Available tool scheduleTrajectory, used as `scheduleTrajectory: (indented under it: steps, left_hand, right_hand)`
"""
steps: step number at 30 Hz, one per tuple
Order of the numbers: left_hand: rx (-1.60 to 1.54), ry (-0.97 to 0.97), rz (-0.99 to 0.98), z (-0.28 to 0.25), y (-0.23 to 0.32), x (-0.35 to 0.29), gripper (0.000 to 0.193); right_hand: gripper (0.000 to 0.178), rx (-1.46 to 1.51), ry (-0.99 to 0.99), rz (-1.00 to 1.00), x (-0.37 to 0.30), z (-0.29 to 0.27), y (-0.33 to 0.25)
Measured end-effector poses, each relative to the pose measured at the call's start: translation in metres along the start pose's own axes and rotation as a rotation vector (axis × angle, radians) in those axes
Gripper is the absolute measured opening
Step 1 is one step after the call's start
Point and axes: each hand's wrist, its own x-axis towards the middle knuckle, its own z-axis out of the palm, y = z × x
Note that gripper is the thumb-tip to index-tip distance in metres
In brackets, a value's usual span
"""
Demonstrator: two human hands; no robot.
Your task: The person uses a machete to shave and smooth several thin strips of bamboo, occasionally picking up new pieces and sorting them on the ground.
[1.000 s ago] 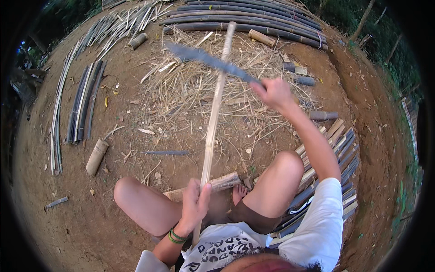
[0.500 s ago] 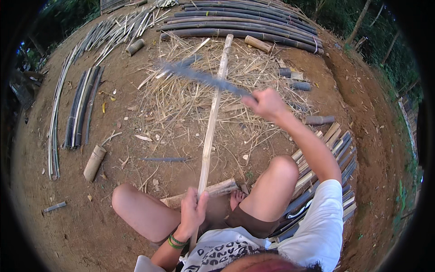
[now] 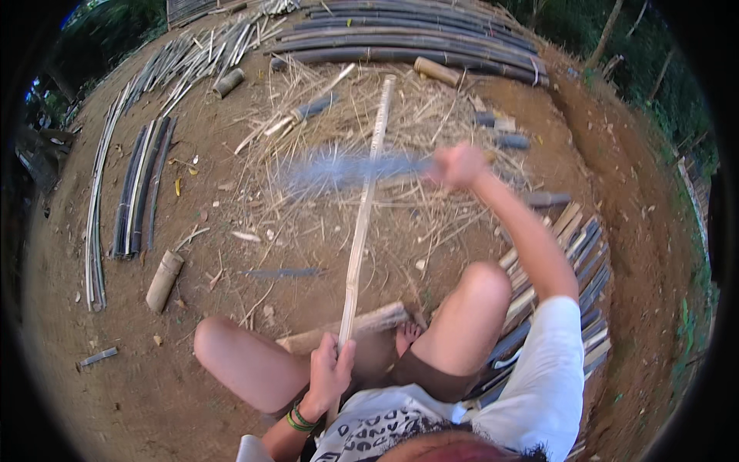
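A long pale split bamboo strip [image 3: 359, 245] runs up and away from my lap. My left hand [image 3: 331, 375] is wrapped round its near part, between my knees. My right hand [image 3: 459, 165] is closed on the handle end of a machete [image 3: 342, 171]. Motion smears the grey blade, which points left and crosses the strip beyond its middle; whether it touches the strip I cannot tell. Under the far part of the strip lies a litter of bamboo shavings [image 3: 308, 185]. A short bamboo piece [image 3: 369, 322] lies on the ground close to my legs.
Long dark bamboo poles [image 3: 416, 55] are stacked at the far side. Split strips [image 3: 192, 58] pile up far left, with dark lengths [image 3: 142, 185] nearer. Cut bamboo slats [image 3: 589, 269] lie beside my right knee. A thin dark blade-like piece [image 3: 283, 272] lies on the dirt.
My right hand stays at about the same height while the machete blade has swung down towards me, from slanting up-left to nearly level. The strip's far end sits slightly lower in view.
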Motion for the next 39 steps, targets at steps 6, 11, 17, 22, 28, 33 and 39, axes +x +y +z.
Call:
scheduleTrajectory:
  steps: [6,11,17,22,28,33,39]
  left_hand:
    - [0.055,0.093,0.010,-0.027,-0.041,-0.027,0.027]
    - [0.065,0.080,-0.032,-0.020,-0.001,0.002,0.031]
    - [0.038,0.057,0.126,-0.005,0.006,0.038,0.029]
    - [0.007,0.065,0.113,0.015,0.029,0.050,0.027]
    - [0.166,0.087,0.222,0.014,0.014,0.046,0.028]
    - [0.091,0.073,0.152,0.016,0.029,0.048,0.027]
    - [0.058,0.018,0.124,0.015,0.015,0.030,0.028]
  right_hand:
    - [0.085,0.283,0.435,0.834,0.025,-0.011,0.138]
    - [0.083,0.493,0.378,0.494,-0.019,-0.010,0.044]
    - [0.065,0.389,0.101,0.047,-0.053,0.001,-0.063]
    - [0.063,0.235,0.050,-0.309,-0.065,-0.004,-0.107]
    - [0.062,0.290,0.129,-0.058,-0.041,-0.002,-0.071]
    - [0.065,0.377,0.054,-0.155,-0.057,-0.006,-0.096]
    - [0.062,0.383,0.211,0.038,-0.019,-0.006,-0.047]
